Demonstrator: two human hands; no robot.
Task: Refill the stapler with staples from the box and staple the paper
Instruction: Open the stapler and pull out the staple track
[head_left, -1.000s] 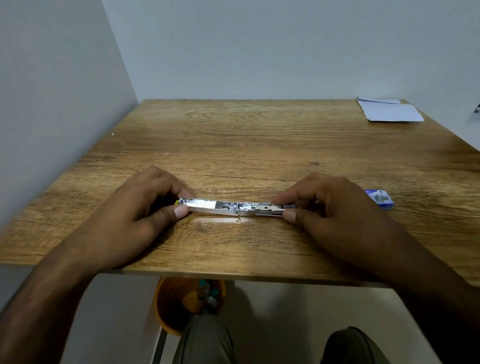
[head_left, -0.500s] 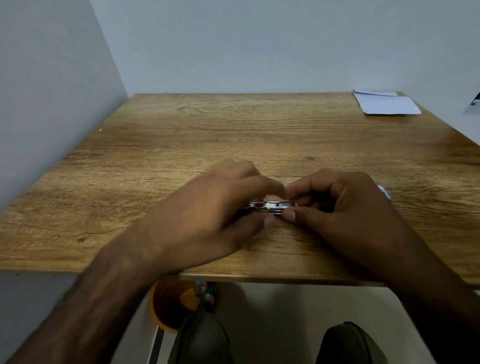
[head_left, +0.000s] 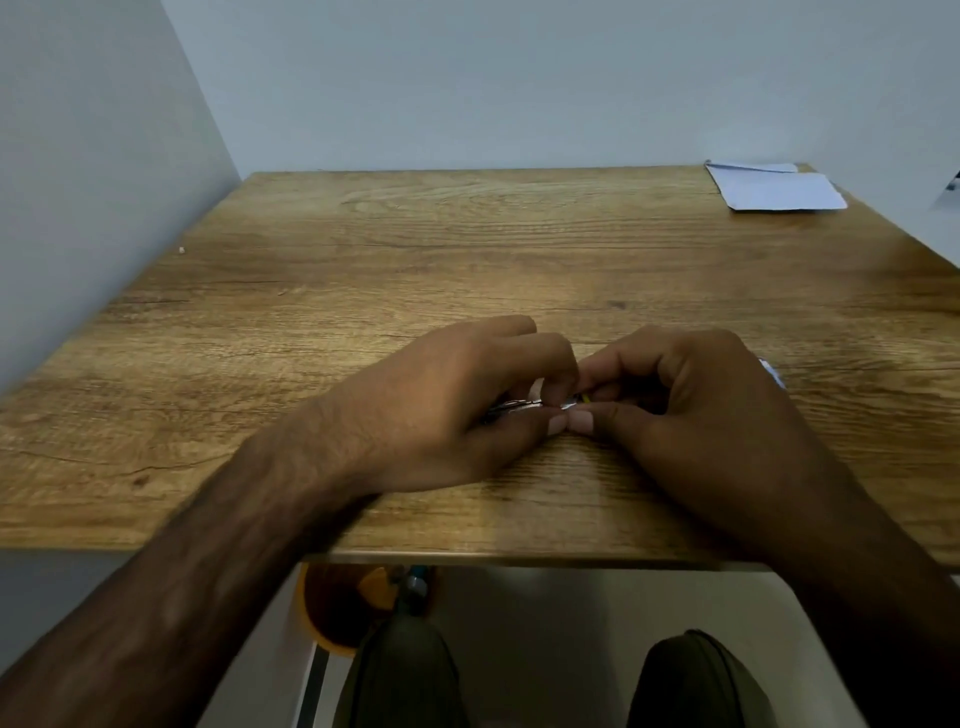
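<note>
The metal stapler (head_left: 519, 407) lies on the wooden table (head_left: 467, 249) near its front edge, almost wholly covered by both hands; only a silvery strip and a small yellow tip show. My left hand (head_left: 452, 410) lies over its left part, thumb and fingers pinching it. My right hand (head_left: 691, 410) grips its right end, and the two thumbs touch. A sliver of the blue staple box (head_left: 774, 373) peeks out behind my right hand. White paper (head_left: 779, 191) rests at the table's far right corner.
Grey walls close in the table on the left and at the back. Under the front edge stands an orange bin (head_left: 343, 603) with small items, beside my knees (head_left: 410, 670).
My left hand has slid right along the stapler from its left end until its thumb meets my right thumb. The long open metal strip is now mostly hidden.
</note>
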